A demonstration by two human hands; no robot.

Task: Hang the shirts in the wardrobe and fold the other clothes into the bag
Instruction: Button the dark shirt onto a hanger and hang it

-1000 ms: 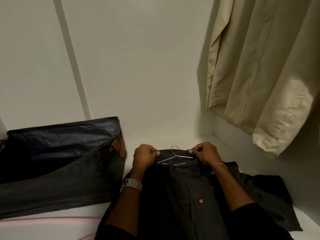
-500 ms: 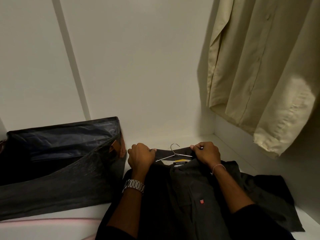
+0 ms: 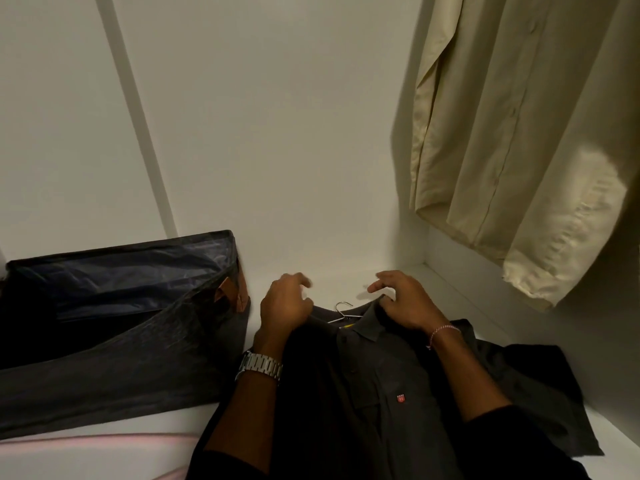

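Dark shirt (image 3: 374,393) spread flat on white wardrobe floor (image 3: 104,455), wire hanger (image 3: 343,311) poking from collar between left hand (image 3: 285,308) and right hand (image 3: 403,303), fingers loosely spread above it; dark bag (image 3: 114,327) gaping at left, cream shirt (image 3: 519,140) hanging at far right.

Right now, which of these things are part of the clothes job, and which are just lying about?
Part of the job:
- dark shirt
- wire hanger in its collar
- cream shirt, already hanging
- dark bag

Just there:
- wristwatch
- bracelet
- pink cloth edge
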